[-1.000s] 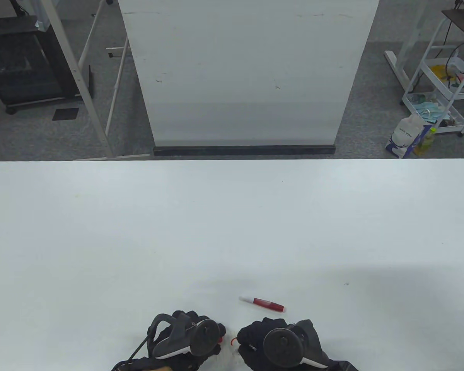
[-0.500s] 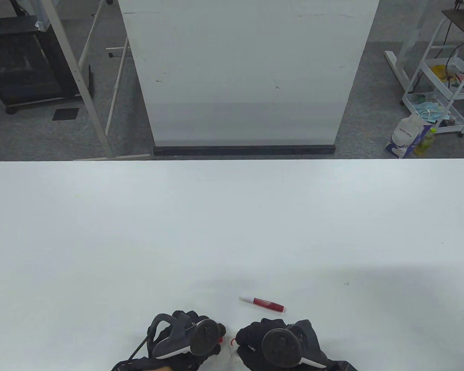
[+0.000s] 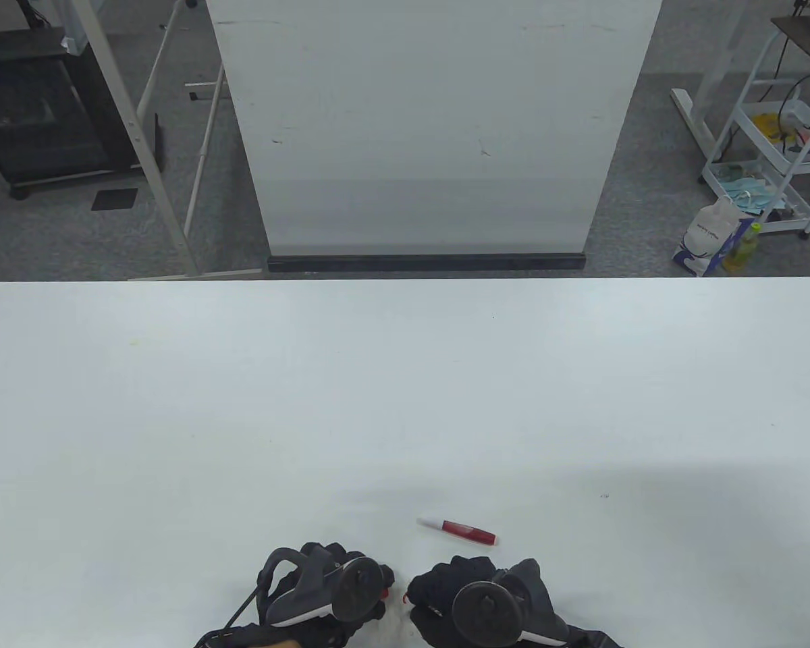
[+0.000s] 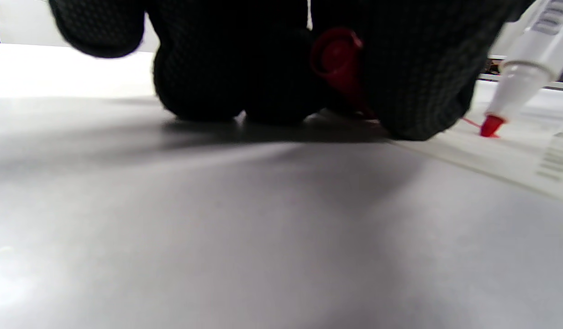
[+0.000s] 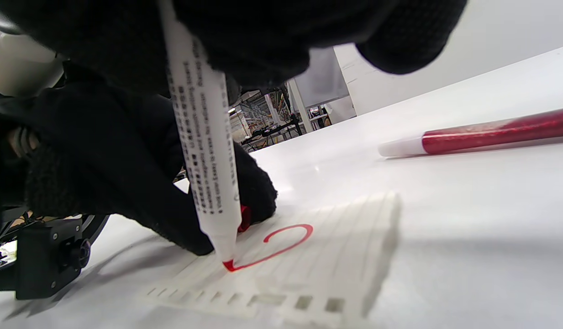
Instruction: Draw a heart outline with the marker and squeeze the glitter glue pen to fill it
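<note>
My right hand (image 3: 445, 594) grips a white marker (image 5: 203, 151) and holds it upright. Its red tip (image 5: 227, 264) touches a small lined white paper (image 5: 336, 256) at the table's near edge. A curved red line (image 5: 281, 244) runs from the tip. My left hand (image 3: 331, 587) rests on the paper's left side with fingers curled around the red marker cap (image 4: 336, 59). The red glitter glue pen (image 3: 459, 530) with a white tip lies loose on the table just beyond my right hand. In the table view, both hands hide most of the paper.
The white table (image 3: 405, 405) stretches wide beyond the hands, with a few tiny dark specks on it. A white board (image 3: 432, 128) stands behind the far edge. A trolley (image 3: 776, 155) and a bag are on the floor at the right.
My right hand has edged slightly left and toward the near edge with the marker. The left hand and the glitter glue pen have stayed put.
</note>
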Motion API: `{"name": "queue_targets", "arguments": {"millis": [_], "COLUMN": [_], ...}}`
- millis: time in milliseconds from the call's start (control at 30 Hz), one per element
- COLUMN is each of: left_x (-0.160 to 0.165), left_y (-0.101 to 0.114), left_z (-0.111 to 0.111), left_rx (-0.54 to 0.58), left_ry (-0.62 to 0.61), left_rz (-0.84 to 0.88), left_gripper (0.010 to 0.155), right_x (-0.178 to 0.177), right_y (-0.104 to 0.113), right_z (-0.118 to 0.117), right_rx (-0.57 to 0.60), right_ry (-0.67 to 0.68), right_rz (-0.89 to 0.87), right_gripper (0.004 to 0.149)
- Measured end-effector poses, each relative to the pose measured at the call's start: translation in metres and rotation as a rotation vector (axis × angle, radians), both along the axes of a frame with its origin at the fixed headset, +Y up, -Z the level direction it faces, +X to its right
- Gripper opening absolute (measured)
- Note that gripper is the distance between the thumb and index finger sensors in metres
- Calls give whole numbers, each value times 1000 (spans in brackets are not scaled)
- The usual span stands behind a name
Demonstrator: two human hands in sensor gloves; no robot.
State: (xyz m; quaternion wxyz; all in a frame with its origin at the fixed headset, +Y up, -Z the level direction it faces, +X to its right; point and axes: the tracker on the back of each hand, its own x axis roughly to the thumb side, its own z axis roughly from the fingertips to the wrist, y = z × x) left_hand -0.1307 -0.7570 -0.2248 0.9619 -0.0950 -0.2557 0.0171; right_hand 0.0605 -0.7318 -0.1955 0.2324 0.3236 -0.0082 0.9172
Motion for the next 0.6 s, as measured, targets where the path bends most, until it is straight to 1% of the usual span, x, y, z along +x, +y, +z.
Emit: {"name": "queue_targets", "arguments": {"millis": [300,600], "left_x": [0,0], "left_y": [0,0], "left_z": [0,0], "left_rx": [-1,0], "left_ry": [-2,-3], "left_rz": [2,4], "left_gripper": [49,49], "right_x": [-7,-5], "right_y": [-4,-3], "right_z": [-1,-1], "right_rx": [30,75], "right_ry": [3,-20], "right_rz": [8,33], "right_gripper": [37,37]}}
